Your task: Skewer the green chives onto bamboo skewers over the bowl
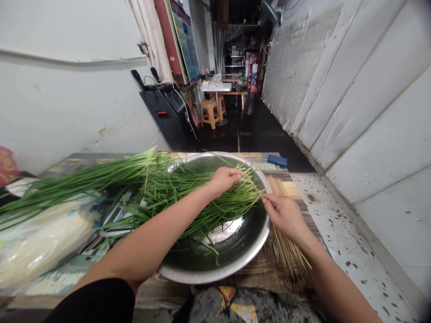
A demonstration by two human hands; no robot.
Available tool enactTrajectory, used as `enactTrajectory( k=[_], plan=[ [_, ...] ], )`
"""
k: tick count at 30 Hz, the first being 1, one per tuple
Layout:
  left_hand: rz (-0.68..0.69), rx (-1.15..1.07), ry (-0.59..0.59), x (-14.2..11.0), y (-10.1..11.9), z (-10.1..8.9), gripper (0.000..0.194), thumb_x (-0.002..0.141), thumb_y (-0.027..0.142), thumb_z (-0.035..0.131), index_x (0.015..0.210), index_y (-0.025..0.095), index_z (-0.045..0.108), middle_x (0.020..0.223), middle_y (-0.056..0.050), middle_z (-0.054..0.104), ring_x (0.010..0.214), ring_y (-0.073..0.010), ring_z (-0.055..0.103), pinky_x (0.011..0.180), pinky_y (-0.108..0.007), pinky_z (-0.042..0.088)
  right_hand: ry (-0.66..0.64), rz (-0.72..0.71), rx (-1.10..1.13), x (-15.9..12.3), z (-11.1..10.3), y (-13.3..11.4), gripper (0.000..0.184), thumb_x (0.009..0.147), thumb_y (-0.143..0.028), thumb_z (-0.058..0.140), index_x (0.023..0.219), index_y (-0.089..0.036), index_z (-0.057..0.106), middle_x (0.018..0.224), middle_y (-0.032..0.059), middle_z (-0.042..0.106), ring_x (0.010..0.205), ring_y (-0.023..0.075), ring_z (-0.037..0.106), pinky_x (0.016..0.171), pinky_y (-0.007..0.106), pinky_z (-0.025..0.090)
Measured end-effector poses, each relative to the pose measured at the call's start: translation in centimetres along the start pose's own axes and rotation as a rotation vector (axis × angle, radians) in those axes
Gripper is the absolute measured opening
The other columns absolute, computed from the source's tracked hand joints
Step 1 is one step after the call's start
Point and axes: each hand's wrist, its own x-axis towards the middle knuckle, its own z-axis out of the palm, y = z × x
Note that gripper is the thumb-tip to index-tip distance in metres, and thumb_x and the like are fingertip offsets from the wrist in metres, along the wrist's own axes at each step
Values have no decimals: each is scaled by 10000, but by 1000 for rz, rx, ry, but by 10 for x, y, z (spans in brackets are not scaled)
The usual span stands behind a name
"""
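Note:
A wide steel basin (215, 276) stands on the table in front of me, with long garlic chives (188, 193) lying across it, their pale ends toward the right. My left hand (226, 180) is closed on the chives near those ends. At the basin's right rim, my right hand (281, 214) pinches a thin bamboo skewer (258, 190) by its end, and the skewer runs along the pale ends of the chives; its far part is hard to make out. Several loose bamboo skewers (286, 255) lie beneath and beside my right hand. Another chive bundle (101, 181) rests left of the basin.
A clear plastic bag (43, 242) with something pale inside lies at the left of the wooden table (269, 269). A blue box (277, 160) sits near the far right edge. Beyond are a black machine (164, 112), an orange stool (209, 113) and a small white table (215, 87).

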Motion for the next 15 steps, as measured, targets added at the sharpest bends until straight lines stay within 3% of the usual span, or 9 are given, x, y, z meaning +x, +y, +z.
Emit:
enactTrajectory(
  k=[6, 12, 13, 15],
  plan=[
    [42, 40, -37, -7, 12, 2, 231, 729, 186, 562, 876, 139, 734, 804, -39, 720, 804, -164, 635, 822, -263, 455, 18, 4, -59, 0, 3, -2, 298, 870, -277, 387, 884, -196, 673, 720, 34, 693, 656, 182, 628, 578, 245, 390],
    [171, 90, -324, -18, 30, 7, 246, 741, 219, 584, 941, 193, 724, 918, -14, 720, 868, -160, 637, 820, -243, 452, 98, 22, -104, 3, 5, -1, 298, 862, -269, 395, 910, -192, 679, 753, 49, 701, 700, 199, 636, 601, 252, 385],
    [193, 108, -335, -17, 30, 5, 249, 752, 235, 578, 953, 196, 721, 929, -15, 719, 871, -160, 637, 825, -245, 449, 101, 21, -94, 4, 4, 0, 295, 860, -268, 399, 912, -192, 679, 761, 48, 703, 703, 198, 637, 603, 252, 387],
    [213, 175, -247, -13, 27, -2, 247, 765, 241, 566, 949, 192, 723, 949, -29, 715, 886, -172, 635, 840, -260, 440, 92, 16, -65, 4, 4, 0, 287, 855, -263, 406, 895, -193, 682, 746, 40, 699, 685, 190, 632, 595, 248, 385]
  ],
)
